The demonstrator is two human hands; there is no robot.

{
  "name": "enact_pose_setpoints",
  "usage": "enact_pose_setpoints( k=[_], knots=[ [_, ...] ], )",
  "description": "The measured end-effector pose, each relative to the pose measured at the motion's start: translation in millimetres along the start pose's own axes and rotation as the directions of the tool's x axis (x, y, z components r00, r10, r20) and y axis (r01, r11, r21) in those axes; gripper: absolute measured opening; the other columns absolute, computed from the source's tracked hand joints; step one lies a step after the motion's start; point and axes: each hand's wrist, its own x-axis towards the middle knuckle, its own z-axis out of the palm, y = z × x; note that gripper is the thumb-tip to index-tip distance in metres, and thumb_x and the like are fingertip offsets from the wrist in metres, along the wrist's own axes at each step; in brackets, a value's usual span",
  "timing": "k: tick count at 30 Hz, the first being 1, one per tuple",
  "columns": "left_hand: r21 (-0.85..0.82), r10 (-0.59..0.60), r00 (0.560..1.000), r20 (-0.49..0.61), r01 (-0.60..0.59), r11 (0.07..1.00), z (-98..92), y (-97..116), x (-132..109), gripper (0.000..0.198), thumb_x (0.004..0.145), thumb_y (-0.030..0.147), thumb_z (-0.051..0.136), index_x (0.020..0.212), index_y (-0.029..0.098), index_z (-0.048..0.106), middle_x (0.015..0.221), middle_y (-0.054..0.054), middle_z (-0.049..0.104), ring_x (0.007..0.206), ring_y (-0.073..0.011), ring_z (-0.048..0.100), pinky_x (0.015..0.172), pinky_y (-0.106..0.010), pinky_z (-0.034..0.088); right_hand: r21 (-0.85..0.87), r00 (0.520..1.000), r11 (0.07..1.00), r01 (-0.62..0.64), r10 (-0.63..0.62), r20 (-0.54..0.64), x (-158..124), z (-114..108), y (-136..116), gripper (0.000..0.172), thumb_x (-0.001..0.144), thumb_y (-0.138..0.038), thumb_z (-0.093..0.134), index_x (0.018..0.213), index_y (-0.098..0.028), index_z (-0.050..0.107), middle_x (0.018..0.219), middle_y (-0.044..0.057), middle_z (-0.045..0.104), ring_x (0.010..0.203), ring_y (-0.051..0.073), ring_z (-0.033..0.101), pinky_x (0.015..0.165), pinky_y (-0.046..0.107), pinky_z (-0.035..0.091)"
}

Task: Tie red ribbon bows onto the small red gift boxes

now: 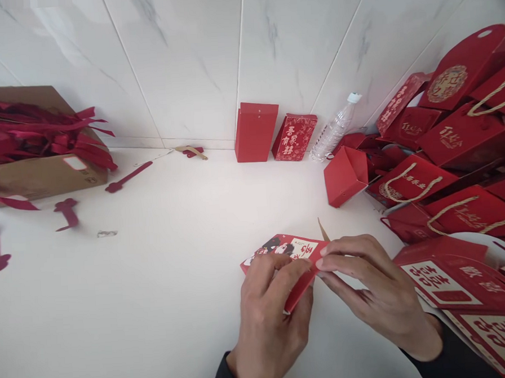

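Note:
A small red gift box (305, 246) with cartoon figures and Chinese characters is held tilted, low over the white table. My left hand (276, 314) is closed round its near side, with the thumb and fingers on its edges. At the box's right end, the fingertips of my right hand (367, 284) pinch its corner. A thin gold strip (323, 229), like a ribbon or cord end, sticks up behind the right fingertips. Whether those fingers also grip the strip is hidden. The underside of the box is mostly covered by my hands.
A cardboard box (65, 176) full of dark red ribbons stands at left, with loose ribbon pieces (129, 177) near it. Two upright red boxes (256, 132) and a plastic bottle (336, 128) line the tiled wall. Several red gift boxes (448, 139) are piled at right.

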Motion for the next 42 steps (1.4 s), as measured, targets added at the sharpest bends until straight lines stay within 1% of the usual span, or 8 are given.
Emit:
enact_pose_setpoints(
  k=[10,13,17,21,28,34,39,42],
  knots=[
    [-0.013,0.004,0.999,-0.035,-0.004,1.0,1.0,-4,-1,0.03,0.09,0.005,0.063,0.114,0.023,0.062,0.105,-0.004,0.063,0.096,-0.0148,0.062,0.081,-0.028,0.054,0.015,1.0,1.0,-0.004,0.004,-0.003,3,0,0,0.027,0.095,-0.004,0.061,0.115,-0.023,0.062,0.104,0.008,0.063,0.097,0.023,0.063,0.082,0.036,0.056],
    [-0.068,-0.12,0.992,-0.041,0.117,0.991,-4.6,-7,7,0.026,0.093,0.012,0.063,0.114,0.026,0.063,0.104,-0.002,0.065,0.095,-0.0136,0.063,0.081,-0.026,0.055,0.018,0.997,0.997,-0.08,0.08,0.006,8,2,3,0.033,0.097,-0.01,0.062,0.128,-0.022,0.058,0.116,0.01,0.061,0.111,0.024,0.061,0.096,0.037,0.053],
    [-0.196,-0.372,0.928,-0.016,0.362,0.911,-14.4,-10,17,0.025,0.094,0.028,0.065,0.119,0.029,0.063,0.095,0.0,0.065,0.083,-0.0121,0.064,0.063,-0.02,0.055,0.058,0.978,0.977,-0.204,0.206,-0.04,15,7,7,0.033,0.096,-0.011,0.063,0.127,-0.021,0.056,0.12,0.009,0.058,0.114,0.022,0.059,0.098,0.035,0.051],
    [-0.214,-0.426,0.904,0.031,0.422,0.881,-20.1,-9,20,0.028,0.093,0.032,0.066,0.12,0.03,0.064,0.095,-0.001,0.065,0.083,-0.0133,0.064,0.059,-0.02,0.053,0.104,0.971,0.965,-0.24,0.24,0.011,17,11,4,0.028,0.096,-0.011,0.064,0.121,-0.022,0.056,0.115,0.007,0.06,0.112,0.02,0.059,0.099,0.035,0.048],
    [-0.16,-0.444,0.896,0.015,0.44,0.883,-21.2,-2,20,0.027,0.092,0.033,0.067,0.118,0.03,0.066,0.104,-0.002,0.066,0.094,-0.0153,0.064,0.073,-0.024,0.056,0.172,0.952,0.938,-0.302,0.29,0.095,21,12,-4,0.015,0.096,-0.009,0.061,0.101,-0.022,0.056,0.102,0.003,0.06,0.1,0.02,0.06,0.09,0.035,0.049],
    [-0.157,-0.439,0.897,0.051,0.441,0.883,-19.9,-2,19,0.021,0.093,0.037,0.065,0.113,0.028,0.067,0.112,-0.003,0.069,0.099,-0.0188,0.067,0.084,-0.033,0.056,0.295,0.888,0.841,-0.453,0.394,0.239,30,7,-13,0.006,0.097,-0.02,0.064,0.098,-0.024,0.06,0.09,-0.002,0.063,0.087,0.017,0.06,0.08,0.032,0.048],
    [-0.174,-0.507,0.86,0.065,0.51,0.843,-19.2,1,19,0.026,0.093,0.043,0.066,0.114,0.027,0.065,0.11,-0.005,0.071,0.097,-0.0202,0.068,0.075,-0.031,0.056,0.386,0.858,0.768,-0.512,0.436,0.27,37,9,-16,0.01,0.099,-0.017,0.057,0.094,-0.023,0.062,0.083,-0.003,0.064,0.073,0.014,0.059,0.068,0.028,0.047],
    [-0.147,-0.503,0.862,0.068,0.507,0.849,-18.6,3,18,0.023,0.094,0.044,0.064,0.108,0.026,0.067,0.106,-0.004,0.07,0.095,-0.0198,0.068,0.073,-0.03,0.055,0.396,0.86,0.764,-0.509,0.434,0.268,37,10,-17,0.012,0.099,-0.015,0.054,0.091,-0.022,0.06,0.082,-0.003,0.063,0.071,0.014,0.06,0.068,0.027,0.047]
  ],
)
